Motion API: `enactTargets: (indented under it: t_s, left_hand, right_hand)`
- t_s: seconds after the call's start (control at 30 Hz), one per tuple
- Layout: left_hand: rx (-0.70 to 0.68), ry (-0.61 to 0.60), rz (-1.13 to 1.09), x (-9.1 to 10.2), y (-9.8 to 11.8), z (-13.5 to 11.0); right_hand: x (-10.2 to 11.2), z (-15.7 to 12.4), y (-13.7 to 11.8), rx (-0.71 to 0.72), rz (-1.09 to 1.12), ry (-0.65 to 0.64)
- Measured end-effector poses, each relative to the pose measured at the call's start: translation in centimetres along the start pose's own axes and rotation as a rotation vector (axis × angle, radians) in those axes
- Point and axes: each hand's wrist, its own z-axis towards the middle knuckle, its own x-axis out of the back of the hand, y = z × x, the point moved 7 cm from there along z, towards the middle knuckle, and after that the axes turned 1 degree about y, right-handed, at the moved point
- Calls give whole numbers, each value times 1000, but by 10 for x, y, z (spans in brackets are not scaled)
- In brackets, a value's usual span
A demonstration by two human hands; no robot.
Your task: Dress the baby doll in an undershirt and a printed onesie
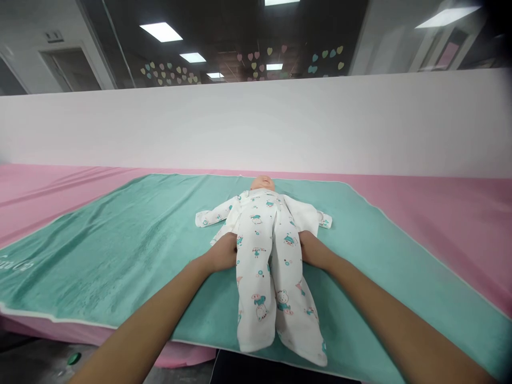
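A baby doll lies on its back on a teal towel, dressed in a white printed romper whose legs reach toward me. My left hand presses against the romper's left side at the hip, fingers curled onto the cloth. My right hand rests at the romper's right side at the same height, its fingertips tucked under the fabric and hidden.
The towel covers a pink-sheeted table backed by a white partition. A small green object lies on the floor at the lower left, below the table's near edge.
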Motion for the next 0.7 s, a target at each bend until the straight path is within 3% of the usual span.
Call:
enactTargets:
  t_s: [0.1, 0.17, 0.27, 0.33, 0.4, 0.47, 0.53, 0.63, 0.7]
  left_hand:
    - [62, 55, -4, 8, -13, 3]
    - [151, 192, 80, 19, -26, 3]
    - [260, 391, 272, 33, -44, 3]
    - [338, 414, 388, 32, -55, 4]
    - [437, 400, 478, 29, -64, 5]
    - [508, 386, 534, 28, -68, 6]
    - [536, 381, 556, 29, -67, 7]
    - [570, 443, 454, 37, -67, 3]
    - [632, 554, 264, 45, -72, -4]
  right_hand:
    - [0, -1, 5, -53, 58, -45]
    - [7, -3, 11, -119, 47, -9]
    - [37, -7, 25, -245, -26, 252]
    - [61, -15, 40, -357, -80, 488]
    - [78, -24, 58, -506, -145, 633]
    - [82, -28, 76, -642, -200, 616]
    - [78, -28, 87, -715, -219, 519]
    - [67, -24, 84, -671, -73, 423]
    - [61, -22, 76, -599, 208, 449]
